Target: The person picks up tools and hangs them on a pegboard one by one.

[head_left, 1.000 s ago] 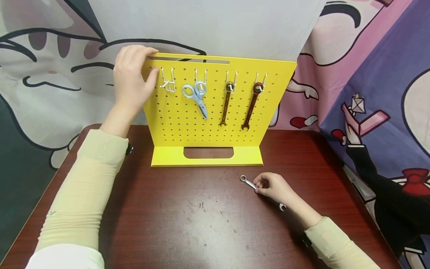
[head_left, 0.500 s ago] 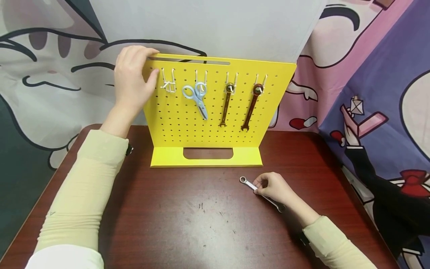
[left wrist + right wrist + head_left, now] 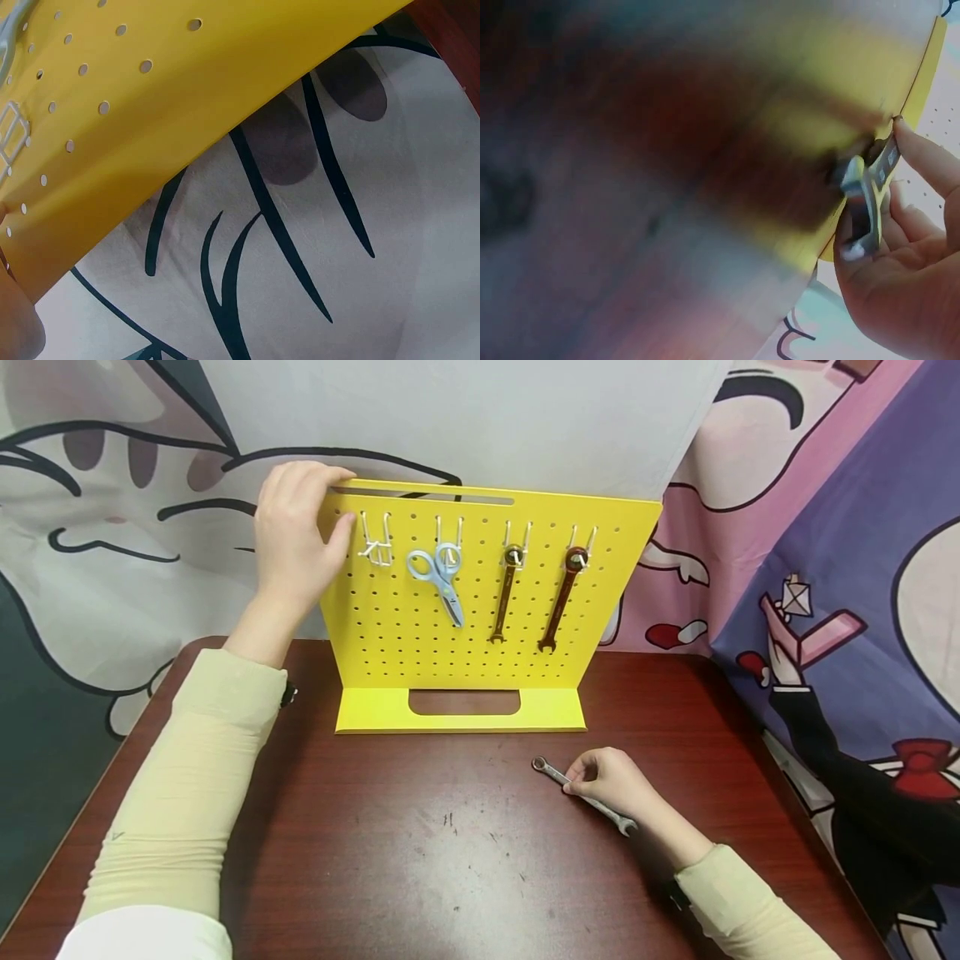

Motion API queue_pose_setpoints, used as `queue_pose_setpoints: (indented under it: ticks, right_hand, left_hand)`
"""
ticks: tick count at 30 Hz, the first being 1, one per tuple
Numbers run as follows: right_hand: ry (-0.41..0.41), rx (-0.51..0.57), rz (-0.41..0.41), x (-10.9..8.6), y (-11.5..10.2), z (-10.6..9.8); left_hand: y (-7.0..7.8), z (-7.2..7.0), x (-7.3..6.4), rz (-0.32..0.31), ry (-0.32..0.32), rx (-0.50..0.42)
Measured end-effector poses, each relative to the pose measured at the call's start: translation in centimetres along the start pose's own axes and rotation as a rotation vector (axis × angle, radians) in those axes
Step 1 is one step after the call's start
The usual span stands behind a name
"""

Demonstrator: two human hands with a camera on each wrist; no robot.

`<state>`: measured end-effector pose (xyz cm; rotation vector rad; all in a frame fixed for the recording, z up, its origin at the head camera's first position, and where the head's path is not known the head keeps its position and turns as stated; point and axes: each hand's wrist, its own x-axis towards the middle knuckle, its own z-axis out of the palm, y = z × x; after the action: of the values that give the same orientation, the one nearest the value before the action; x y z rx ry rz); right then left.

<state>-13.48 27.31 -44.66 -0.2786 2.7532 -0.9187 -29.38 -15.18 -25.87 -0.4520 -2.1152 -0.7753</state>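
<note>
A yellow pegboard (image 3: 360,706) stands upright on the dark red-brown table. My left hand (image 3: 296,531) grips its upper left corner, thumb in front and fingers over the top edge. In the left wrist view, part of a digit (image 3: 16,322) shows beside the yellow board (image 3: 187,82). To the right, in front of the board, my right hand (image 3: 611,783) pinches a silver combination wrench (image 3: 551,771) near its middle. Its ring end points toward the board, its open end toward my wrist. The right wrist view has the wrench (image 3: 864,214) between thumb and fingers of that hand (image 3: 907,277).
Light blue scissors (image 3: 442,581) hang on a white hook, with two more wrenches, a smaller one (image 3: 505,597) and a larger one (image 3: 561,606), to their right. The leftmost white hook (image 3: 377,547) holds nothing. Printed cloth (image 3: 810,568) surrounds the table (image 3: 420,877).
The wrench in my right hand has shifted slightly, its ring end a little left and nearer me. My left hand keeps its grip on the pegboard, and the hung tools have stayed put.
</note>
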Motion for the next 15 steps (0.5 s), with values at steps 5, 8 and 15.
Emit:
queue_pose_setpoints:
  ticks: [5, 8, 15]
  right_hand:
    - [0.015, -0.013, -0.022, 0.1, -0.4, 0.1]
    - [0.029, 0.018, -0.052, 0.5, -0.9, 0.1]
    - [0.059, 0.103, -0.054, 1.5, -2.9, 0.4]
  left_hand:
    - [0.0, -0.1, 0.0, 0.003, -0.005, 0.004]
    - [0.0, -0.1, 0.0, 0.004, -0.006, 0.006]
    - [0.1, -0.1, 0.0, 0.001, -0.004, 0.002]
